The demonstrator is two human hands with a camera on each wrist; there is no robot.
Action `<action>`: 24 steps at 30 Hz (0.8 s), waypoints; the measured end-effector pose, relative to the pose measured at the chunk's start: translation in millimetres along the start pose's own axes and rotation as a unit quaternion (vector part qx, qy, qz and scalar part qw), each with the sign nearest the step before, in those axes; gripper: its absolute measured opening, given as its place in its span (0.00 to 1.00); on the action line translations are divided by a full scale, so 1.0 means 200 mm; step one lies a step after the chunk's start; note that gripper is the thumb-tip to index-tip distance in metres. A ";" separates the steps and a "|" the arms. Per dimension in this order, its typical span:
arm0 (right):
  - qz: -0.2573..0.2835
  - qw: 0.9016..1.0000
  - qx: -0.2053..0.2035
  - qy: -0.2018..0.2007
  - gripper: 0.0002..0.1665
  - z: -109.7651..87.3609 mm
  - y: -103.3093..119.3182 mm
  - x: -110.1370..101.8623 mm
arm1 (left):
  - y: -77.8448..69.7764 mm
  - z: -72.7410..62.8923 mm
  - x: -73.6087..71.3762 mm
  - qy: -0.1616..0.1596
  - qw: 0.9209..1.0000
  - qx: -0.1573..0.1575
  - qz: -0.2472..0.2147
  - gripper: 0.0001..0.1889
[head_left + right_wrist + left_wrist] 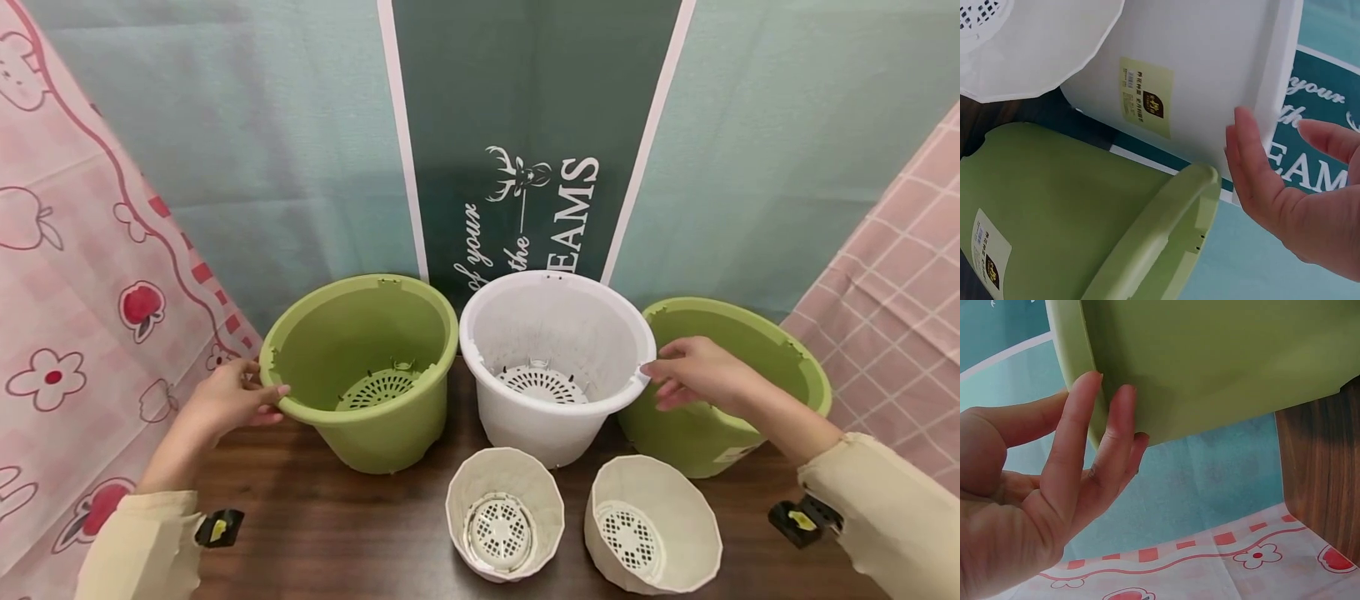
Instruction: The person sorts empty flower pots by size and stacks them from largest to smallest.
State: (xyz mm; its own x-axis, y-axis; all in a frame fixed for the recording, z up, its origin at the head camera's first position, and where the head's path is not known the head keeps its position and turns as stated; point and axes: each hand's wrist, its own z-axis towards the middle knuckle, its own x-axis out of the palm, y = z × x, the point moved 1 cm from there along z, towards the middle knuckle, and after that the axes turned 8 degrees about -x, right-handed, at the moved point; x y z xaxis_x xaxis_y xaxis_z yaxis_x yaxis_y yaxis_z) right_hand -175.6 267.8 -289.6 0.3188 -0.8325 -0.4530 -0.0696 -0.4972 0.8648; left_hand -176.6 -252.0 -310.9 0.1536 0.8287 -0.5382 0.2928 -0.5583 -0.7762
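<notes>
At the left, a green plastic pot stands on the table with slots in its base. My left hand pinches its left rim, thumb over the edge and fingers against the outside wall. A white pot of similar shape stands in the middle. My right hand is at the white pot's right rim, its fairly straight fingers against the outer side and the thumb held apart, as the right wrist view shows. Below that hand is a second green pot, tilted, with a paper label.
Two small cream faceted pots with perforated bases are in front, the right one tilted. The dark wood table meets a hanging green cloth behind. Pink printed cloths hang at both sides.
</notes>
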 end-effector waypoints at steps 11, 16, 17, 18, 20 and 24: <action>0.048 0.998 0.034 0.004 0.15 0.10 0.00 0.02 | 0.02 0.00 -0.01 0.000 1.000 -0.008 0.002 0.26; 0.058 0.997 0.045 -0.002 0.18 0.12 0.00 0.04 | 0.02 0.00 -0.01 0.003 1.000 -0.005 0.006 0.26; 0.060 0.997 0.045 -0.003 0.19 0.12 0.00 0.04 | 0.02 0.00 -0.01 0.003 1.000 -0.005 0.005 0.26; 0.064 0.997 0.045 -0.004 0.19 0.13 0.00 0.05 | 0.02 0.00 -0.01 0.003 1.000 -0.004 0.006 0.26; 0.072 0.996 0.044 -0.006 0.21 0.13 -0.01 0.05 | 0.02 0.01 -0.01 0.002 1.000 -0.003 0.007 0.26; 0.097 0.994 0.047 -0.005 0.22 0.14 -0.04 0.06 | 0.01 0.01 0.00 0.000 1.000 -0.002 0.007 0.25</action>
State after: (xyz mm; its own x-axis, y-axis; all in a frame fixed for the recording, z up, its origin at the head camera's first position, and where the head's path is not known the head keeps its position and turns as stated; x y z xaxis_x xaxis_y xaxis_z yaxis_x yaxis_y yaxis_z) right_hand -197.7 253.9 -307.5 0.2817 -0.9173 -0.2815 -0.2174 -0.3468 0.9124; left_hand -177.5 -253.5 -313.8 0.1568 0.8209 -0.5491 0.2944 -0.5695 -0.7675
